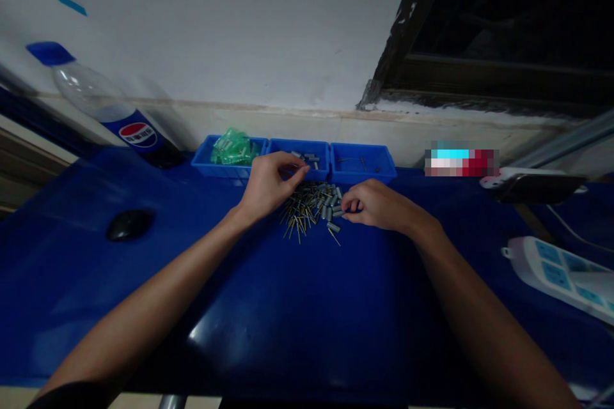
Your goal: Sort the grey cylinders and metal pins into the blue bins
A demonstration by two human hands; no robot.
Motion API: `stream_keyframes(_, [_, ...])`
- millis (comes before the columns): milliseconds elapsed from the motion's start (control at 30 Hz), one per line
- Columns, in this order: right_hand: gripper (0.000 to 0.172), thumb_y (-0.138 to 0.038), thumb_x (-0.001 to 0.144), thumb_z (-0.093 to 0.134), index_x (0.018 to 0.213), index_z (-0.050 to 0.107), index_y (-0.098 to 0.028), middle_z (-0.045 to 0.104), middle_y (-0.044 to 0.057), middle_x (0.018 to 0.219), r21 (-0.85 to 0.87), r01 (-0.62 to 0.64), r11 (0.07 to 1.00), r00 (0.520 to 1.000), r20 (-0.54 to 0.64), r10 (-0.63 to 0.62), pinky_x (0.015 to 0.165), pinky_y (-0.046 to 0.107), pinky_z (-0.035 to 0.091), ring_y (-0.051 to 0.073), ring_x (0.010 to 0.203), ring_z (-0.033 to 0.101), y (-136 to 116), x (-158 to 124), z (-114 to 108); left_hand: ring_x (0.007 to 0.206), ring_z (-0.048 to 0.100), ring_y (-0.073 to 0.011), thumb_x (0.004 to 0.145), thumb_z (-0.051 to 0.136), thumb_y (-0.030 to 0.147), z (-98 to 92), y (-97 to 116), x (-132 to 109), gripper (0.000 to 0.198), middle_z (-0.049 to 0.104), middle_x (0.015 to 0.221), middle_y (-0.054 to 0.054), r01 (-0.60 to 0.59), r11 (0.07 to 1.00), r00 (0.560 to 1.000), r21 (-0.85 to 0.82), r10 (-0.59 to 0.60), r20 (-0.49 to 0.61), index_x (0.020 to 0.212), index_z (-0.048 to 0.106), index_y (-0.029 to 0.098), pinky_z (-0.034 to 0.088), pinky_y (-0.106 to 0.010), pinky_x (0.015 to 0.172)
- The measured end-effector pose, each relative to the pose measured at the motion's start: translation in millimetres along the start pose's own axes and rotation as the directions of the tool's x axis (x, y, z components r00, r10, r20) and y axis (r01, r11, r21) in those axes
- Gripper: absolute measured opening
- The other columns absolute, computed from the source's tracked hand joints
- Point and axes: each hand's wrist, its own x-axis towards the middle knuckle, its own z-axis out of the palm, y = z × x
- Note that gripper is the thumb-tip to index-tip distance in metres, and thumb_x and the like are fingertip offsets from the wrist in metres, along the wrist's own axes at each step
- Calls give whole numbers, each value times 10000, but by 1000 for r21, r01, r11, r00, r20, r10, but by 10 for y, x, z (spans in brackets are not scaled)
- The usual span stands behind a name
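A loose pile of small metal pins and grey sleeves [314, 208] lies on the blue table [288, 307], in front of three blue bins. My left hand [268, 182] reaches over the pile toward the middle bin [307, 158], fingertips pinched together; what they hold is too small to make out. My right hand [377, 204] rests at the pile's right edge, fingers curled in a pinch on a small grey piece. The left bin [206, 163] holds green plastic bags [233, 147]. The right bin [363, 163] holds a few small parts.
A cola bottle [115, 118] lies at the back left, with a black round object [128, 225] in front of it. At the right are a white power strip [561, 271] and a phone on a stand [532, 184]. A wall and a dark window frame stand behind the table.
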Motion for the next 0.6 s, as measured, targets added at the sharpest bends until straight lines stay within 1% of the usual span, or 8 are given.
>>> stream_keyframes(100, [79, -245, 797, 741, 846, 796, -217, 756, 49, 815, -6, 22, 1000, 1000, -10, -22, 658, 352, 466, 208, 736, 677, -18, -11, -4, 799, 750, -192, 908, 681, 331, 8, 58, -19, 201, 812, 931, -77, -14, 1000, 998, 8, 14, 58, 926, 802, 172, 614, -317, 749])
stream_keyframes(200, [78, -222, 795, 722, 837, 787, -217, 751, 48, 829, -8, 47, 999, 999, -1, -47, 660, 348, 480, 201, 728, 671, -41, -11, 10, 811, 743, -195, 914, 668, 326, 7, 95, -33, 198, 807, 943, -76, -19, 1000, 996, 17, 17, 89, 920, 799, 177, 609, -326, 758])
stream_keyframes(267, [67, -201, 788, 707, 803, 772, -212, 741, 41, 803, -18, 51, 999, 999, 7, -51, 657, 338, 485, 191, 716, 672, -53, -10, 21, 805, 738, -193, 914, 664, 332, 12, 113, -44, 202, 803, 933, -73, -23, 1000, 994, 20, 21, 108, 915, 798, 182, 603, -325, 753])
stream_keyframes(367, [42, -182, 760, 714, 749, 745, -208, 721, 17, 713, -7, 37, 999, 999, 17, -37, 633, 322, 484, 181, 678, 676, -65, -22, 16, 786, 726, -183, 919, 656, 325, 26, 134, -64, 206, 797, 924, -74, -49, 999, 984, 25, 44, 172, 917, 795, 173, 587, -317, 744])
stream_keyframes(433, [39, -177, 754, 720, 729, 729, -206, 718, 3, 670, 54, 18, 998, 1000, 23, -20, 613, 309, 492, 177, 650, 688, -80, -39, -11, 781, 720, -176, 921, 652, 306, 35, 148, -76, 201, 794, 923, -77, -72, 997, 974, 17, 66, 216, 921, 794, 164, 575, -310, 742])
stream_keyframes(500, [30, -185, 756, 730, 734, 722, -204, 742, 1, 683, 149, 7, 989, 1000, 11, -9, 618, 299, 519, 181, 663, 721, -111, -58, -50, 773, 714, -171, 926, 647, 293, 43, 165, -84, 197, 793, 911, -76, -82, 997, 964, 1, 79, 255, 923, 794, 161, 565, -304, 736])
stream_keyframes(600, [45, -228, 758, 761, 769, 725, -203, 777, 10, 719, 292, -8, 956, 996, -81, 33, 653, 297, 571, 199, 721, 767, -175, -71, -101, 751, 708, -161, 938, 640, 285, 63, 195, -96, 195, 792, 886, -66, -59, 996, 943, -60, 75, 323, 945, 788, 158, 556, -292, 718])
